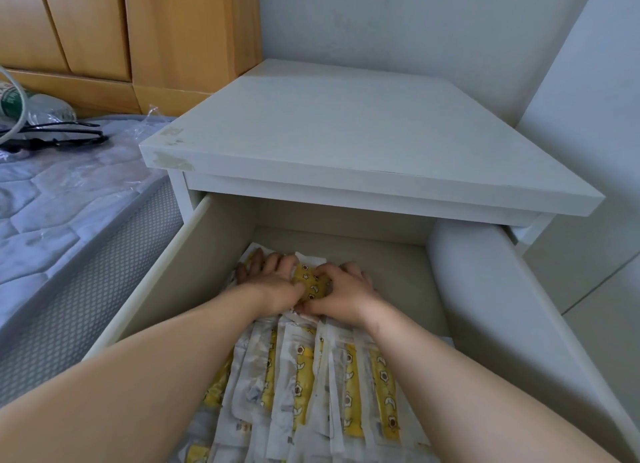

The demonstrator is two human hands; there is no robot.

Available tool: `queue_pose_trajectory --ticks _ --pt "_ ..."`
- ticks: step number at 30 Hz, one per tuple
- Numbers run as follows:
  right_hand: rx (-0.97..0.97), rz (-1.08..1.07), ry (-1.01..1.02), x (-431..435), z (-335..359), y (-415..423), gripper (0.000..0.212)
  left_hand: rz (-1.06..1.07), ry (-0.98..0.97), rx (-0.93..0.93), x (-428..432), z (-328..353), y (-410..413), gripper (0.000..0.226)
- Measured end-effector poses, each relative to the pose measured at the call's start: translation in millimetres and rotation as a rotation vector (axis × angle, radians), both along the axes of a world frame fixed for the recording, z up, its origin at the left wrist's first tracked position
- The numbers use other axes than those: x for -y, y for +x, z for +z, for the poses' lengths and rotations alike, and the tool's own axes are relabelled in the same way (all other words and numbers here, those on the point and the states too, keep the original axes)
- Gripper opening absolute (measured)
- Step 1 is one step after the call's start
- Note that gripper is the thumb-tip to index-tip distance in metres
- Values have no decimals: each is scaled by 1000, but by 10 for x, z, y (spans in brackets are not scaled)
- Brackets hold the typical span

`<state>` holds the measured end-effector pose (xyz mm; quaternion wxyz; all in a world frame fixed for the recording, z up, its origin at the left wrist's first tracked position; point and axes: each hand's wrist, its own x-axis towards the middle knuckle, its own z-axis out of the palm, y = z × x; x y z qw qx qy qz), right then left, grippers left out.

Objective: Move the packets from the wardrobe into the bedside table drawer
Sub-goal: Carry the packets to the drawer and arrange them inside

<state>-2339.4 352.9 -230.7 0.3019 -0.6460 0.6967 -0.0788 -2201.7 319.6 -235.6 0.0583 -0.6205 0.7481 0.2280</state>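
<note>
At far left a mattress (69,203) carries a black cord (52,140), and behind it stands the wooden wardrobe (138,29), its doors closed in this view. Next comes the white bedside desk (346,133) with its drawer (166,289) pulled well out. Inside, a wide layer of packets (311,376) (white wrappers with yellow patterned strips) covers the drawer floor from the near edge to about the middle, lying side by side and overlapping. The left hand (273,282) rests on the far end of that layer, fingers (277,260) spread and fairly straight, pressing down and not gripping. Just right of it, touching, the right hand (343,289) has its fingers (323,272) curled, pinching the top packet (310,284) that sits between both hands. Judging by the pile, most of the moving looks done; what seems left is settling this batch flat. Whether more packets wait in the wardrobe cannot be told from here
</note>
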Motion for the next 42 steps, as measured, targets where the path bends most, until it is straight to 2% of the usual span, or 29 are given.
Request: queue_pose_trajectory --ticks 4,9,12,15,18,24,31,34,37,40,42 --pt "93 -45 -34 0 -8 -64 72 -37 -64 -8 -13 61 39 61" --pt "237 -203 -23 -57 6 -172 56 -22 -145 -58 -87 251 150 58" --pt "238 -225 1 -159 153 -193 52 -27 -110 -33 -215 379 195 58" --pt "259 -260 33 -293 383 -193 49 27 -82 -90 -363 581 181 57" --pt "272 -281 68 -437 643 -158 52 79 -30 -150 -545 839 119 56" --pt "311 -391 172 -962 1297 -45 53 41 133 -176 -1025 1444 51 57" --pt "376 -615 188 -1820 2469 -57 62 21 271 -245 -1678 2485 -186 57" --pt "412 -733 215 -2221 2929 -45 66 2 271 -290 -1933 2891 -268 55" --pt "470 -863 194 -2603 3302 -61 61 -7 288 -322 -2152 3233 -377 53" --pt "571 -1052 163 -3037 3568 -46 60 133 390 -469 -2452 3522 -597 50" --pt "619 -1209 121 -3368 3653 -24 64 114 464 -546 -2714 3665 -772 48"
